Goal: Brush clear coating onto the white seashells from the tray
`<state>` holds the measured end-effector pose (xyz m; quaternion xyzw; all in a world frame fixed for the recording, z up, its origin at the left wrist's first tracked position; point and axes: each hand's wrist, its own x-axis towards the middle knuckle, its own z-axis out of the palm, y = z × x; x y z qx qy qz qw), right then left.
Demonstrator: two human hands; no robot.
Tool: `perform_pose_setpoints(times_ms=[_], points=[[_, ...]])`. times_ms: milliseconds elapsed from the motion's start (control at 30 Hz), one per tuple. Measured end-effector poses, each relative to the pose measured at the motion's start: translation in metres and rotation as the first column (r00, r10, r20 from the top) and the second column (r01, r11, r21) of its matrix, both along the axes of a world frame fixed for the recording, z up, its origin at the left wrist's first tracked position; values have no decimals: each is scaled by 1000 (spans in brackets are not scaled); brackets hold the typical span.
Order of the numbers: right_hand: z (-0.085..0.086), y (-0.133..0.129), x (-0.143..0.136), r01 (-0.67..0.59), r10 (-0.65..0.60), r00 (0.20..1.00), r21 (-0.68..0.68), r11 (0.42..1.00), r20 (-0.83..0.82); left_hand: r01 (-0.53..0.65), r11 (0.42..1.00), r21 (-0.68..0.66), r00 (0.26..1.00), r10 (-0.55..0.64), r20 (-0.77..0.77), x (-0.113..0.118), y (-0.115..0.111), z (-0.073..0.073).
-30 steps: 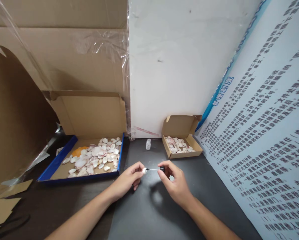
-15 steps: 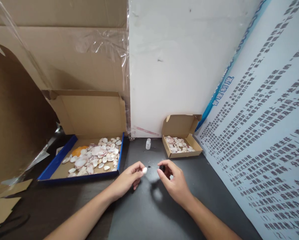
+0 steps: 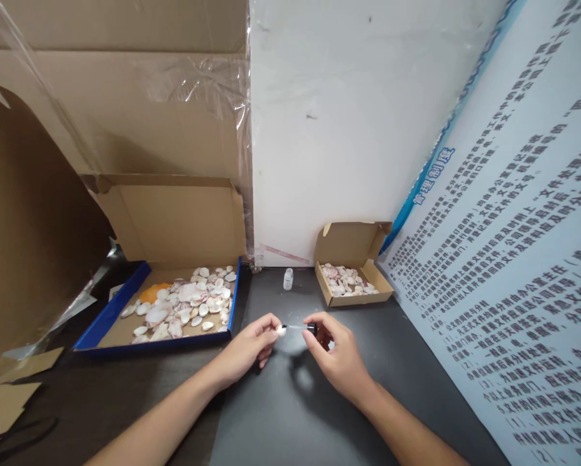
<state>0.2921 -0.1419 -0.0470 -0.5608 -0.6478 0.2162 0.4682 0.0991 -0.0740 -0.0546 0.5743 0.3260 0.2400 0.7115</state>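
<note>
Between thumb and fingertips, my left hand (image 3: pixel 255 340) pinches a small white seashell (image 3: pixel 281 331). Opposite it, my right hand (image 3: pixel 338 346) is closed on the black cap of a small brush (image 3: pixel 312 329), whose thin clear stem points left. The dark brush tip meets the shell's edge, or lies just in front of it; I cannot tell which. Beyond both hands a little clear glass bottle (image 3: pixel 288 279) with a white label stands upright without a cap.
On the left, a blue-edged cardboard box (image 3: pixel 120 316) with its lid up holds many shells and something orange. A smaller cardboard box (image 3: pixel 358 300) of shells stands at the back right. A printed poster (image 3: pixel 514 259) slants along the right; a white panel (image 3: pixel 368 129) rises behind.
The brush in my right hand has swung so its stem shows side-on, and its tip has come left to the shell. My left hand has hardly moved.
</note>
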Motion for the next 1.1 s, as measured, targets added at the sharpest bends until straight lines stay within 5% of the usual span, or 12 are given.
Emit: perform_pose_setpoints(times_ms=[1100], points=[[-5,1,-1,-34,23,992,-80,996,-126,5,999,37,1000,-5,-13,0,1,-1]])
